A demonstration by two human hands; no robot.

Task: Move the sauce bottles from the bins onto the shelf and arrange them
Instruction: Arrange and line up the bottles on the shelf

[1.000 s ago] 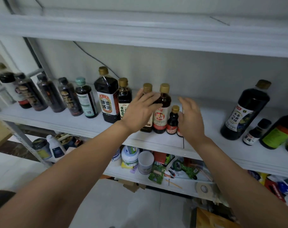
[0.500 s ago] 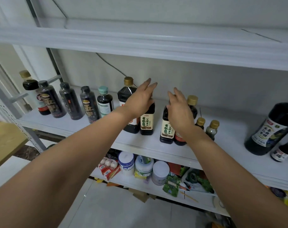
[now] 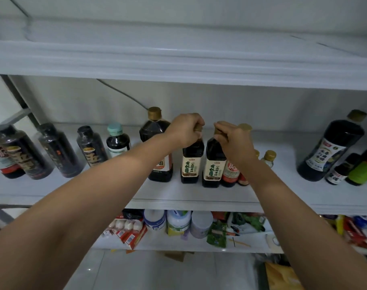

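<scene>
Two matching dark sauce bottles with cream labels stand side by side on the white shelf (image 3: 191, 193). My left hand (image 3: 185, 128) is closed over the cap of the left twin bottle (image 3: 191, 162). My right hand (image 3: 230, 139) grips the neck of the right twin bottle (image 3: 213, 166). Left of them stands a big dark bottle with a gold cap (image 3: 155, 132). A red-labelled bottle (image 3: 230, 172) and small gold-capped bottles (image 3: 268, 156) stand just right, partly hidden by my right wrist.
A row of dark bottles (image 3: 59, 151) and a teal-capped bottle (image 3: 117, 139) fill the shelf's left part. A tall dark bottle (image 3: 333, 147) and smaller ones stand at the right. An upper shelf (image 3: 178, 59) hangs overhead. The lower shelf holds jars and packets (image 3: 178, 222).
Both hands went from hovering open over the bottles to closing on the tops of the two twin bottles. The view tilted upward and came closer to the shelf.
</scene>
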